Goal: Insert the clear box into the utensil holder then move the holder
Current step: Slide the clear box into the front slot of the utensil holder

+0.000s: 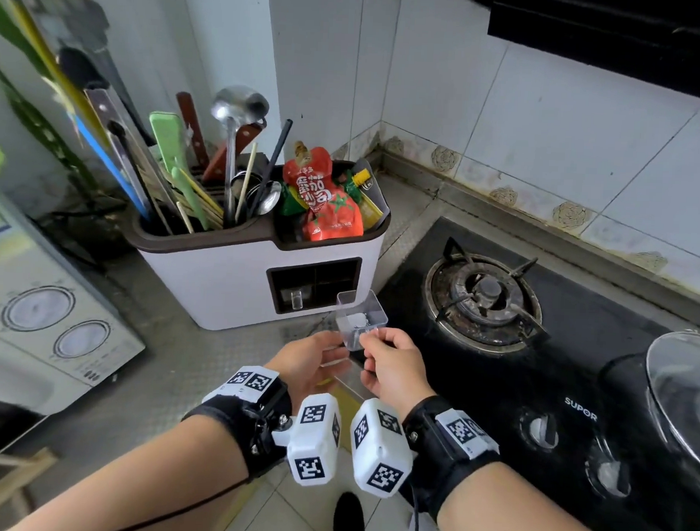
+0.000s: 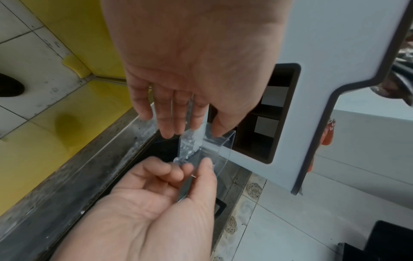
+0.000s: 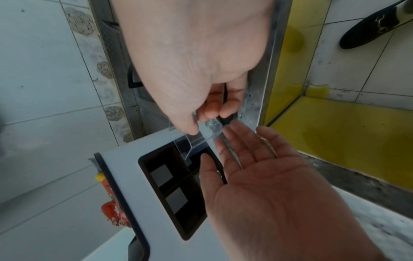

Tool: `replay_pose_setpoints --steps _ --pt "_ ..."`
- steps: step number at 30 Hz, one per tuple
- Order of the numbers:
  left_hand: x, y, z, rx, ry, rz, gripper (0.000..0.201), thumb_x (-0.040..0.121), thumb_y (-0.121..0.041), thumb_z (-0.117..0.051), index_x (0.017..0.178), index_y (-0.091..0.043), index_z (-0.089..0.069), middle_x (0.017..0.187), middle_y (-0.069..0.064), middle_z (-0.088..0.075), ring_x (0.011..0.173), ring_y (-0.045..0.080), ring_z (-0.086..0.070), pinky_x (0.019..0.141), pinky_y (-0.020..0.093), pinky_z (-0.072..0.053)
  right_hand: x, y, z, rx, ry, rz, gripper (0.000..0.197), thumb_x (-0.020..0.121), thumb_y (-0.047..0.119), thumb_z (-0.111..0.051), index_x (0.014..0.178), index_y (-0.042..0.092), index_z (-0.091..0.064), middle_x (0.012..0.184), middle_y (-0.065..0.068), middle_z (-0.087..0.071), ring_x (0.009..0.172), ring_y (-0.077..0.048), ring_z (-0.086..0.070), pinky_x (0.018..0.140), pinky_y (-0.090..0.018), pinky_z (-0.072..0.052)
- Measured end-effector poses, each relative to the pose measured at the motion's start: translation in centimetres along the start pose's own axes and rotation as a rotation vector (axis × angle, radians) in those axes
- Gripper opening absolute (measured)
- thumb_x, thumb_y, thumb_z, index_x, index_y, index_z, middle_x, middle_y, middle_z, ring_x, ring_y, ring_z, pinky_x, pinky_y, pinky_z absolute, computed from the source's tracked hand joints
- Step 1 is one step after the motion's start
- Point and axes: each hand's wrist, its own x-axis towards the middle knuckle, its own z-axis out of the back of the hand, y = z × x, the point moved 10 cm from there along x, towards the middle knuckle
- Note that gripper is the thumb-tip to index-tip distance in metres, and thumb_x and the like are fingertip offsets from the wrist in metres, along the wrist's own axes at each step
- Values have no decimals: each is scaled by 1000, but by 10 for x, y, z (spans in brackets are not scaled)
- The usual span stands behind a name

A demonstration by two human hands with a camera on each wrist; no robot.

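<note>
Both forearms reach toward twelve o'clock, wrists nearly side by side. The right hand [image 1: 394,365] pinches with thumb and curled fingers. The left hand [image 1: 310,360], at its nine o'clock, lies flat, fingers straight.

White wall tiles [image 1: 567,126] lined the corner, with a band of flower-patterned tiles [image 1: 504,195] along their foot. A grey metal table [image 1: 155,369] carried a black gas hob [image 1: 537,353] under a dark extractor hood [image 1: 631,40]. The floor [image 1: 290,503] was pale tile, and yellow cabinet fronts [image 2: 67,132] stood below the table edge. Daylight lit the walls evenly.
</note>
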Motion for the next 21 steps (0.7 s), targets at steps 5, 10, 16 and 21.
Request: replay_pose_setpoints --steps 5,10,16,21 --pt "-2 -7 16 -38 -40 -12 19 96 -25 -51 96 -16 -68 98 2 -70 88 17 -66 72 32 -46 5 1 -23 -14 35 -20 22 88 15 -64 109 11 -63 66 -1 -53 51 -9 -46 50 -22 -46" --pt "-1 -15 25 -41 -64 -30 22 96 -26 -53 105 -12 -67 99 3 -70 90 18 -66 83 35 -47 10 5 -41 -12 44 -29 20 89 14 -63 108 10 -61 65 0 -50 44 -6 -42 43 -19 -44" --pt "6 -22 25 -45 -56 -40 23 93 -26 -55 104 -11 -68 103 4 -70 96 20 -66 85 36 -46 20 11 -46 -52 29 -17 25 88 14 -62 113 8 -60 64 -1 -51 49 -10 -45 52 -25 -46" --pt "10 -25 23 -56 -19 -38 36 90 -31 -56 118 -11 -67 117 4 -70 112 22 -62 91 38 -45 28 14 -52 -81 58 -43 30 90 13 -59 120 7 -56 66 -2 -49 51 -12 -45 55 -27 -48"
